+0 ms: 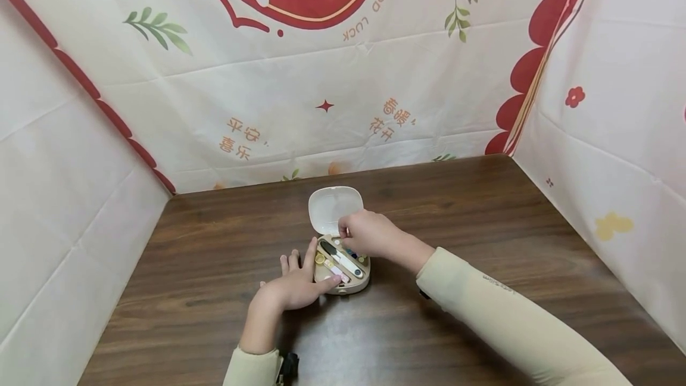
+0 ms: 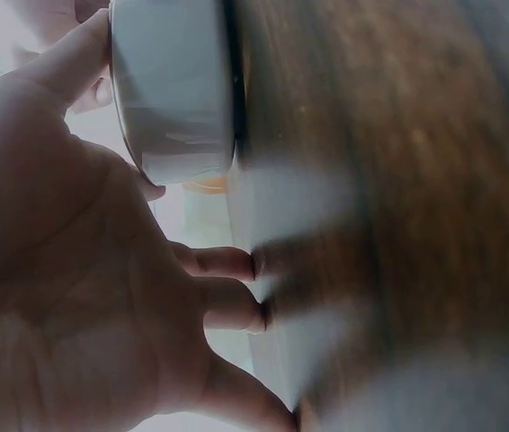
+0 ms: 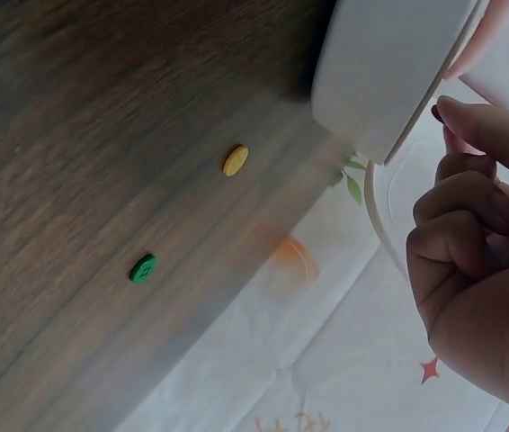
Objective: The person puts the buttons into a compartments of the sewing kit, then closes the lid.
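Right wrist alone shows grn btn (image 3: 143, 268), ylw disc (image 3: 236, 161), R hand (image 3: 484, 229) pinching dark bit (image 3: 435, 113); L hand (image 1: 295, 286) splayed.

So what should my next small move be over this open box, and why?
Probably lower the small dark piece into the box and let go: the right grip pinches it close to the box, the lid is open, and the left grip rests against the box, which should help steady it.
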Tool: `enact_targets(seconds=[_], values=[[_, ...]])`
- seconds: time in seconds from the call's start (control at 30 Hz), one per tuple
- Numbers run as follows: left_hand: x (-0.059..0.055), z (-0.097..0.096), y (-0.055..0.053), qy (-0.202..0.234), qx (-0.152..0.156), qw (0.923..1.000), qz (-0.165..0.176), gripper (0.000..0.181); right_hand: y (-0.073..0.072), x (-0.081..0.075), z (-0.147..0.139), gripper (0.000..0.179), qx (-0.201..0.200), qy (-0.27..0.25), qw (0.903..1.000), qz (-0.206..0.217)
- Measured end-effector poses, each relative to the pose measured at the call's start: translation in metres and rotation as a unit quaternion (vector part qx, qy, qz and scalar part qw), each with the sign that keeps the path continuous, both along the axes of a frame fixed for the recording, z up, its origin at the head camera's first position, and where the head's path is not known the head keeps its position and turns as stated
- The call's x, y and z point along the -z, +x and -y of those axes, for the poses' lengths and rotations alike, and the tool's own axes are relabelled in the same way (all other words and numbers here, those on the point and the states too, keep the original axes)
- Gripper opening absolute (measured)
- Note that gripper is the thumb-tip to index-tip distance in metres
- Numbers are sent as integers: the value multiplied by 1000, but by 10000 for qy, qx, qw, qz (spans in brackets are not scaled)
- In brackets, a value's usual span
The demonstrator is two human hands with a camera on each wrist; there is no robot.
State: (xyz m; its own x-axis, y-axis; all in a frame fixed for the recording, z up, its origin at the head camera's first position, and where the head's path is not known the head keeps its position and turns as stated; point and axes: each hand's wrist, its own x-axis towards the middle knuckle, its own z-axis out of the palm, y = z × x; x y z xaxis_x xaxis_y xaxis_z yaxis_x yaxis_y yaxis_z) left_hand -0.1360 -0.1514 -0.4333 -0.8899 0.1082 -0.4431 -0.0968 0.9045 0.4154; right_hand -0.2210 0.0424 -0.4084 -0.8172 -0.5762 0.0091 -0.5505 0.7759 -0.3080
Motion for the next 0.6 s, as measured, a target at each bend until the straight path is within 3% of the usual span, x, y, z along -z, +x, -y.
enact_targets(seconds=[0.23, 0.6], values=[[-1, -2, 0, -30, 11, 10000, 1, 104, 2, 2, 5, 21, -105, 369, 9991, -161], [0, 0, 2, 3, -11, 10000, -8, 105, 1, -2, 6, 19, -76, 530, 9985, -106]])
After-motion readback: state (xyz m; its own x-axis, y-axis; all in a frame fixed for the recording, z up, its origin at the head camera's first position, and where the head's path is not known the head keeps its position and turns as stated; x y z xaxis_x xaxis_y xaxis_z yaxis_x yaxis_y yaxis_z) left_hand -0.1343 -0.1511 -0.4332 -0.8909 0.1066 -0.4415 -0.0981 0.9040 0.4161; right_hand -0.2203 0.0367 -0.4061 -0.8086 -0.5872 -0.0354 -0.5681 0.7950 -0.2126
